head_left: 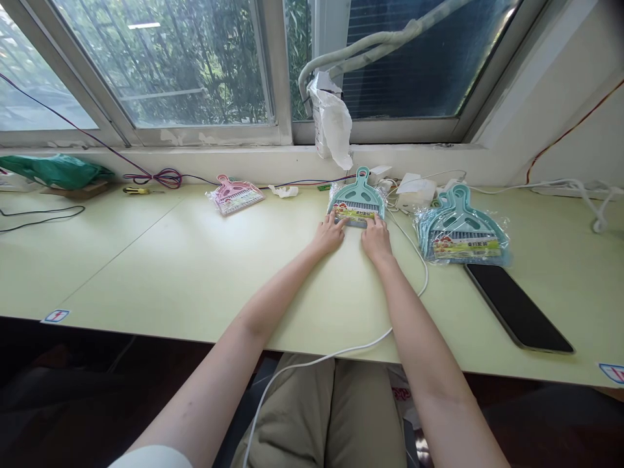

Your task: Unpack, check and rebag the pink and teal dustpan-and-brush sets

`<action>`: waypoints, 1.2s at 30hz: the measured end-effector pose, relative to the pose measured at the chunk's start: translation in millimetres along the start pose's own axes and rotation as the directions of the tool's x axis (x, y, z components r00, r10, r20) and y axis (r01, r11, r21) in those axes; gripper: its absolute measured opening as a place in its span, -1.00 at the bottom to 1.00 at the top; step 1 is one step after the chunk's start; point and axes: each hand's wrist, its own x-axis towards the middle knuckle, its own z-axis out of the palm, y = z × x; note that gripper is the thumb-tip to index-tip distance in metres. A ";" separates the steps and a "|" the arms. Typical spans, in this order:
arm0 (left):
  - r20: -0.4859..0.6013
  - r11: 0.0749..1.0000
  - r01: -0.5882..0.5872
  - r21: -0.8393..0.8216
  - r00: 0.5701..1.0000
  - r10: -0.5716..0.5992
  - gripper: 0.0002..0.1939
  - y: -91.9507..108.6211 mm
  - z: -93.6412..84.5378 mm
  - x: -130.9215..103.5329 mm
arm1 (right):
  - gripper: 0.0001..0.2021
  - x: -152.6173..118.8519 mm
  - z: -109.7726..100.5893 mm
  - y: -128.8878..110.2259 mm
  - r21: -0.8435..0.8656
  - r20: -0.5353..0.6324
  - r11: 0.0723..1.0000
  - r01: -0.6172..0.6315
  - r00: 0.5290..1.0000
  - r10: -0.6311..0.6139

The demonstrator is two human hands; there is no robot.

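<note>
Near the back of the table lies a mint-green dustpan and brush set in a clear bag with a printed label. My left hand grips its lower left corner, the index finger stretched along the front edge. At the lower right corner, my right hand is closed on the same set. The thumbs and the undersides of the fingers are partly hidden. To the right stands a pile of similar bagged green dustpan sets. A pink bagged dustpan set lies farther left.
A black phone lies at the right, close to the green pile. One white cable runs across the table and over its front edge. Along the wall are a screwdriver, coiled wires and a green bag.
</note>
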 end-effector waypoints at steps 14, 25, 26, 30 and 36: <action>0.008 1.000 0.011 -0.014 1.000 -0.010 -0.45 -1.0 0.4 0.4 | -0.51 -0.1 1.8 4.0 -0.005 -0.023 1.000 0.030 0.999 -0.031; 0.019 0.999 0.014 -0.031 1.000 -0.014 -0.45 -1.6 -2.1 -0.2 | -0.51 -0.6 -1.0 3.0 -0.041 0.015 0.999 0.024 1.000 -0.024; 0.017 0.999 0.017 -0.032 1.000 -0.016 -0.45 -1.7 -1.9 -0.2 | -0.51 -1.0 -1.9 2.6 -0.041 0.018 0.999 0.023 1.000 -0.023; 0.005 0.999 0.008 -0.038 1.000 -0.008 -0.45 -1.8 -1.8 -0.6 | -0.51 -1.5 -4.2 1.8 -0.034 0.014 0.999 0.016 1.000 -0.015; 0.001 0.999 -0.021 -0.037 1.000 0.021 -0.45 -2.2 -3.3 -1.4 | -0.51 -1.4 -4.0 2.1 -0.024 -0.016 0.999 0.029 0.999 -0.030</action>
